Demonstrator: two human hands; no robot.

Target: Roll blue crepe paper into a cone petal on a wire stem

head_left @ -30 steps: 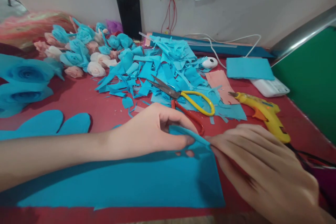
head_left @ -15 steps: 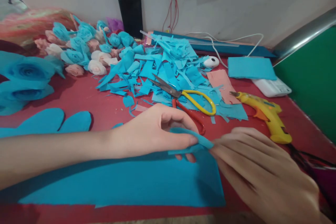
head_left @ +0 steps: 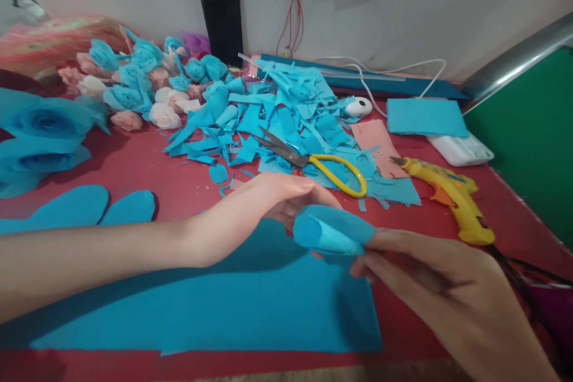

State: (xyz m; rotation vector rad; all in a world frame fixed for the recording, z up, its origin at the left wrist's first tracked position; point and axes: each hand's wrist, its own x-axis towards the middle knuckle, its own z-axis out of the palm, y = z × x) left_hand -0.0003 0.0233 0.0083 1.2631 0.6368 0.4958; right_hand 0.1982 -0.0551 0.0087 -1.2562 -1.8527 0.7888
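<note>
A piece of blue crepe paper (head_left: 329, 230), rolled at one end into a small open cone, is held up over the table. My right hand (head_left: 443, 286) pinches its narrow right end between thumb and fingers. Around the far side of the roll curves my left hand (head_left: 273, 200), its fingers bent against the paper and partly hidden by it. Beneath both hands lies a wide flat blue sheet (head_left: 215, 310). Scissors (head_left: 308, 160) with a yellow handle loop rest just beyond my left hand, the red loop mostly covered. Cut blue petals (head_left: 129, 208) lie behind my left forearm.
Blue paper scraps (head_left: 286, 119) are heaped at the back. Paper roses (head_left: 138, 80) and large blue flowers (head_left: 49, 122) stand at left. A yellow glue gun (head_left: 452, 191) lies at right, near a pink paper piece (head_left: 380, 146) and a white device (head_left: 463, 149) under folded blue paper.
My left thumb has left the near side of the paper and the hand has arched behind it. My right hand has turned, and the paper now shows a rolled, open end.
</note>
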